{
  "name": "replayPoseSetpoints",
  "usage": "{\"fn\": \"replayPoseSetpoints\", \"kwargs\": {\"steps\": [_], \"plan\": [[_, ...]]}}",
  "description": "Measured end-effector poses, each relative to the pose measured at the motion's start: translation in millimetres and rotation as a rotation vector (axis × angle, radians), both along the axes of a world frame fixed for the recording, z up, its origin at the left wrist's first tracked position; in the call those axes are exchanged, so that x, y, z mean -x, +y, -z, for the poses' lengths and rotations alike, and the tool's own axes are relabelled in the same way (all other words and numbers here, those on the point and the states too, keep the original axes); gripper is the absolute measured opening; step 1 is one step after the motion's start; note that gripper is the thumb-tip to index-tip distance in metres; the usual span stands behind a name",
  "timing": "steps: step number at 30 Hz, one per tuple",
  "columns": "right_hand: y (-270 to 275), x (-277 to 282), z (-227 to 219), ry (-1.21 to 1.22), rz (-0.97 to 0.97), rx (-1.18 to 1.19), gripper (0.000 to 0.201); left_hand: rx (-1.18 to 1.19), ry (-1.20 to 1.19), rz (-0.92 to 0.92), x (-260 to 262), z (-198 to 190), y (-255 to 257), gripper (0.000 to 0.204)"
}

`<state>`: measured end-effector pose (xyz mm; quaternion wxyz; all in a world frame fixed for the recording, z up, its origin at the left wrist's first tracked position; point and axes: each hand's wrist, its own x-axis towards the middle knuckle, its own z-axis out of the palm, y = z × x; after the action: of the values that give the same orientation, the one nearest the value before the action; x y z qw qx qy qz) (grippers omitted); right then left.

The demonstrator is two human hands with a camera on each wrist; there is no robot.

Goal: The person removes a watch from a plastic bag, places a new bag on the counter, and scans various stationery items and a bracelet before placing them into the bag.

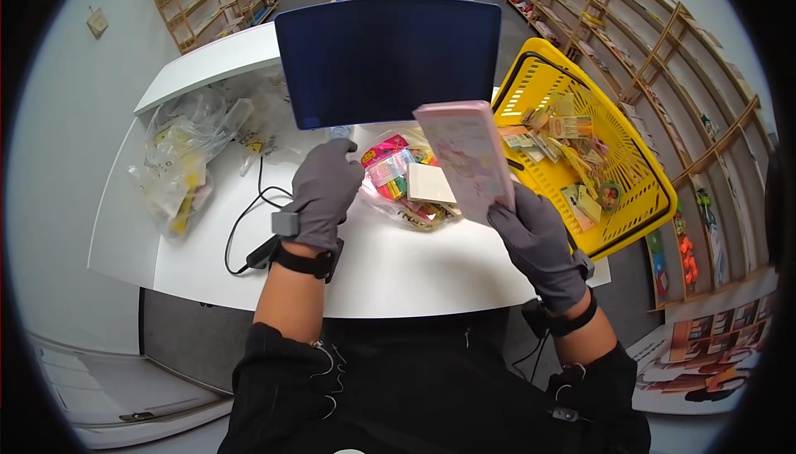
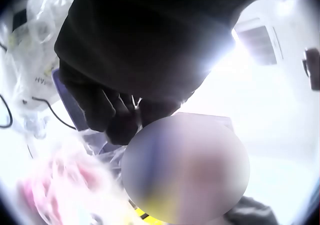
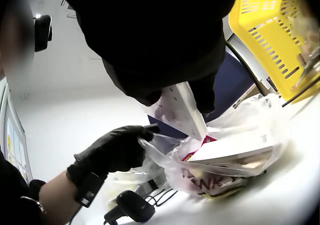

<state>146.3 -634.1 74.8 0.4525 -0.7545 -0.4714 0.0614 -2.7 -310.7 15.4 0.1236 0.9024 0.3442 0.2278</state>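
In the head view my right hand [image 1: 539, 242] grips a flat pink box [image 1: 464, 155] by its lower end, tilted above a clear plastic bag [image 1: 421, 222]. Inside that bag lie a white box [image 1: 429, 183] and colourful packets [image 1: 388, 164]. My left hand [image 1: 325, 193] is at the bag's left side; the right wrist view shows this gloved hand [image 3: 117, 147] pinching the rim of the bag [image 3: 175, 170]. There the held box [image 3: 185, 110] hangs over the opening, close to the white box [image 3: 230, 152].
A dark monitor [image 1: 390, 60] stands behind the bag. To the right, a yellow basket [image 1: 647, 209] holds several small packets. Crumpled plastic bags [image 1: 178, 155] lie on the white desk's left side, near a black cable [image 1: 234, 230] and a scanner [image 3: 135, 207].
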Motion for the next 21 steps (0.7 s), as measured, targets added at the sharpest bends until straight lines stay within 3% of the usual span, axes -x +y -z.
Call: {"fn": "replayPoseSetpoints", "kwargs": {"steps": [3,4,7,9,11,15,21], "plan": [[34.9,-3.8,-2.1,-0.093,-0.020,0.049,0.035,0.675,-0.286,0.145,15.4,-50.6,-12.9,0.048],[48.7,-5.2,1.8,-0.116,-0.040,0.077,0.036,0.669,-0.285,0.143,17.6,-54.3,-15.0,0.048],[67.0,-12.2,14.4,-0.252,-0.069,0.107,0.037,1.062,-0.684,0.284,27.8,-58.1,-26.7,0.046],[73.8,-16.8,25.0,-0.477,-0.067,0.124,0.038,1.077,-0.745,0.278,35.8,-58.3,-27.5,0.047],[72.6,-27.4,43.7,-0.529,-0.083,0.124,0.040,1.121,-0.881,0.270,38.8,-58.9,-25.6,0.048],[67.9,-29.8,55.2,-0.668,-0.110,0.187,0.046,1.075,-0.813,0.381,38.0,-84.1,-41.1,0.050],[105.0,4.4,61.0,-0.809,-0.019,0.266,0.048,1.175,-0.710,0.514,26.3,-111.9,-71.4,0.052]]}}
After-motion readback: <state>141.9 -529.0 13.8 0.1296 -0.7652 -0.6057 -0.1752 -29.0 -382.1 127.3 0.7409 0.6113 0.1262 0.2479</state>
